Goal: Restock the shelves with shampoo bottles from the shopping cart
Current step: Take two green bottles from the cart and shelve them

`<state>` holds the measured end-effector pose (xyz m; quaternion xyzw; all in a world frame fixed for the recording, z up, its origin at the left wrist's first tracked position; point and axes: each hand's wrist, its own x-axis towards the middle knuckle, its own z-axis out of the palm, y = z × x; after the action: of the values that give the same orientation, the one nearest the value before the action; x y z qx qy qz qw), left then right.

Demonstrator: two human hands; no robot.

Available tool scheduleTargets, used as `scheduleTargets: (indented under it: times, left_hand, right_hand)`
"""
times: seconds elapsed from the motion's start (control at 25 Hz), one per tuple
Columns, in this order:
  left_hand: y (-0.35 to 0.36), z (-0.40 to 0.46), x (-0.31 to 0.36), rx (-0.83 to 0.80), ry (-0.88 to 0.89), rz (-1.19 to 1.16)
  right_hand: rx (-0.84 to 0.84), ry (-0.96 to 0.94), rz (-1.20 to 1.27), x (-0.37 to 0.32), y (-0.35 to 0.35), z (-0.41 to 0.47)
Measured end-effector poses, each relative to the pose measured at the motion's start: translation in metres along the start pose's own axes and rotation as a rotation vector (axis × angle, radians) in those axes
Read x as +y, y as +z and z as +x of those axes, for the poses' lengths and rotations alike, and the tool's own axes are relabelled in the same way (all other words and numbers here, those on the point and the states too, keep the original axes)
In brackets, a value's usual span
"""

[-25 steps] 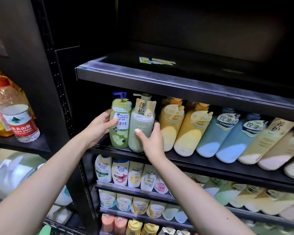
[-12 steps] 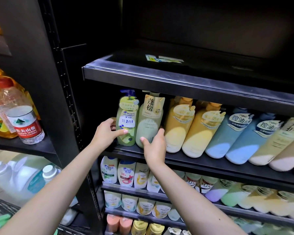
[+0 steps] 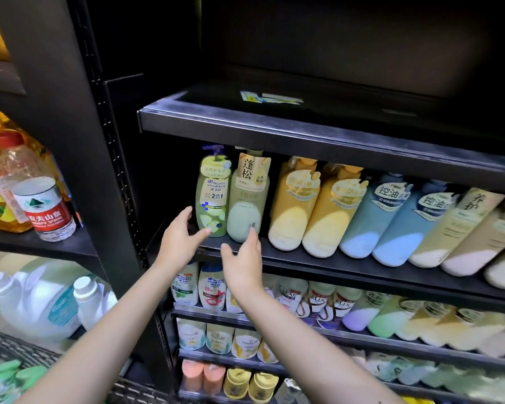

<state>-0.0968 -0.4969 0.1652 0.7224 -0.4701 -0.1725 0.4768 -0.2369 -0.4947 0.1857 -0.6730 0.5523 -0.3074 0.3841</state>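
**Hands at shelf edge, btls seated**

Left hand [image 3: 179,239] is held wide, fingers spread, thumb tip touching the green btl [image 3: 213,196]. Right hand [image 3: 241,259] is relaxed, nothing gripped, forefinger at the pale btl [image 3: 247,199]. Both btls stand upright, frame center, at left end of shelf [image 3: 318,265]. Water btl [image 3: 38,196] is seen left.
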Motion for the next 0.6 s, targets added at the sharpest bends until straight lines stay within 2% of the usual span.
scheduleTargets:
  times: [0.08,0.24,0.4,0.6]
  left_hand:
    - [-0.003,-0.042,-0.009,0.004,-0.004,0.122]
    - [-0.008,-0.158,-0.045,-0.127,0.073,0.392]
    - [-0.009,-0.285,-0.071,-0.335,-0.018,0.642]
    - [-0.028,-0.429,-0.106,-0.516,-0.12,0.783]
  right_hand:
    - [-0.092,-0.082,-0.075,0.013,-0.007,-0.033]
    - [-0.281,-0.198,-0.382,0.081,-0.027,-0.111]
    - [-0.447,-0.192,-0.6,0.152,-0.038,-0.206]
    - [-0.646,-0.148,-0.682,0.211,-0.031,-0.319]
